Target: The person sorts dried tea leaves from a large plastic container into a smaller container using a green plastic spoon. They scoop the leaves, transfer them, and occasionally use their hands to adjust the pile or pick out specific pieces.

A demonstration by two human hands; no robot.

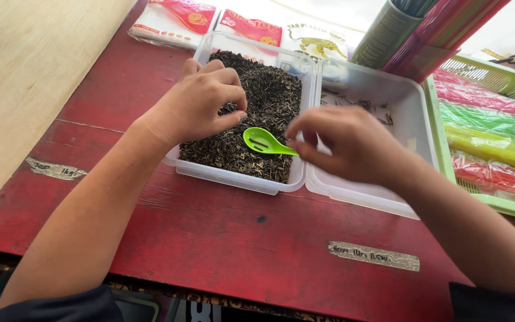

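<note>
Near edge of the red table (222,238): two strips of tape with handwriting, one toward the left edge (55,170), one toward the right (374,256); both forearms cross this stretch. Next, the left hand (201,104), fingers curled and thumb pinched to forefinger over the dark dried leaves (269,95), apparently gripping a small pinch, though what it has hold of cannot be told for certain. Right hand (344,143), fingertips closed on the handle of a green spoon (263,143), its bowl empty and resting on the leaves. Left clear tub (239,179), nearly full. Right clear tub (365,197), touching it, holding only a few scattered bits. Risks: leaves flicked over the low tub rim onto the table if the spoon digs sharply; the light tubs sliding if a wrist presses a rim; the pinch dropping outside either tub. Right edge: green basket (496,206) of coloured packets. Far edge: printed packets (174,21) and upright tubes (388,36), liable to topple if the tubs are pushed back.
</note>
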